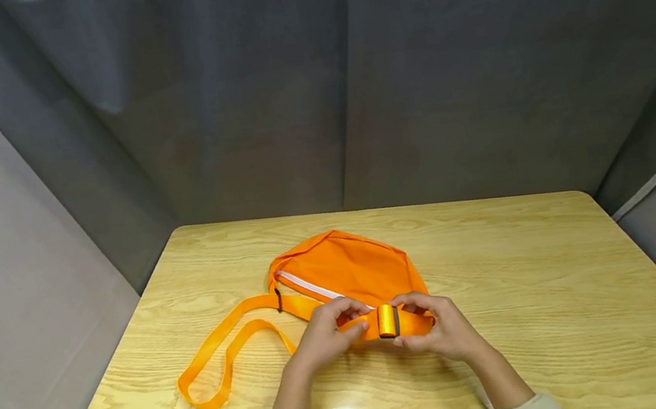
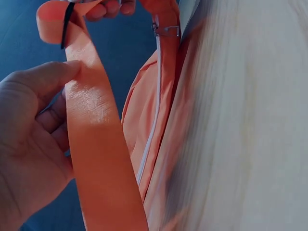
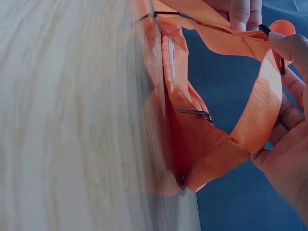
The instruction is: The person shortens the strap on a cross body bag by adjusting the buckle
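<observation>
An orange waist bag (image 1: 350,265) with a white zipper (image 1: 311,284) lies on the table, its orange strap (image 1: 213,333) looping out to the left. My left hand (image 1: 323,337) pinches the strap between thumb and fingers, just left of a black slider buckle (image 1: 388,321). On the other side, my right hand (image 1: 447,328) grips the buckle by its edges. A fold of webbing wraps through that buckle, raised in front of the bag. In the right wrist view, a metal zipper pull (image 3: 195,112) hangs near the strap's sewn end.
The light wood table (image 1: 576,308) extends well to the right of the bag. A smaller black strap ring (image 1: 279,301) sits at the bag's left end. Dark grey curtains (image 1: 448,71) stand behind the table, with pale panels (image 1: 6,284) at the sides.
</observation>
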